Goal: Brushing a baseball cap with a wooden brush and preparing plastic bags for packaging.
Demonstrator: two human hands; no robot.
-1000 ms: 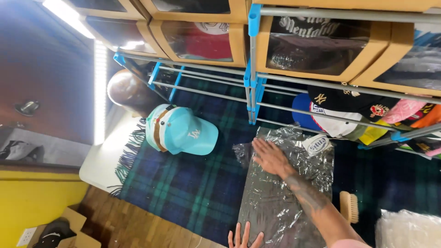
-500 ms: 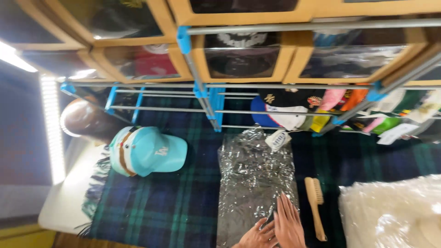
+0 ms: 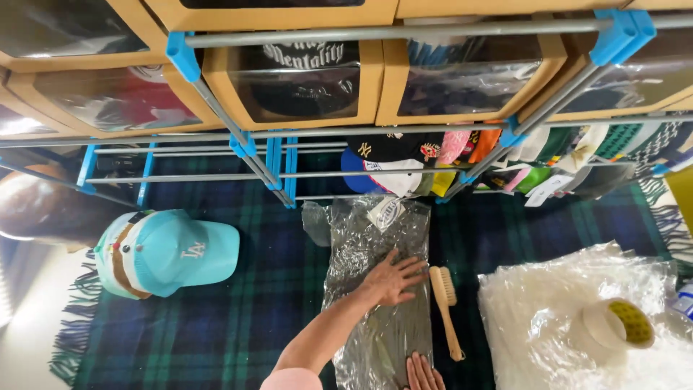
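Left hand, right hand flat on crinkly clear plastic bag, fingers spread.

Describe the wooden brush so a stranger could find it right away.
Start at the dark plaid blanket spread below the shelf rack. In its middle lies a clear plastic-wrapped package with a hand flat on it. The brush lies on the blanket by that package's right edge, before the heap of clear bags: the only slim pale wooden thing, bristle head farthest from the person.
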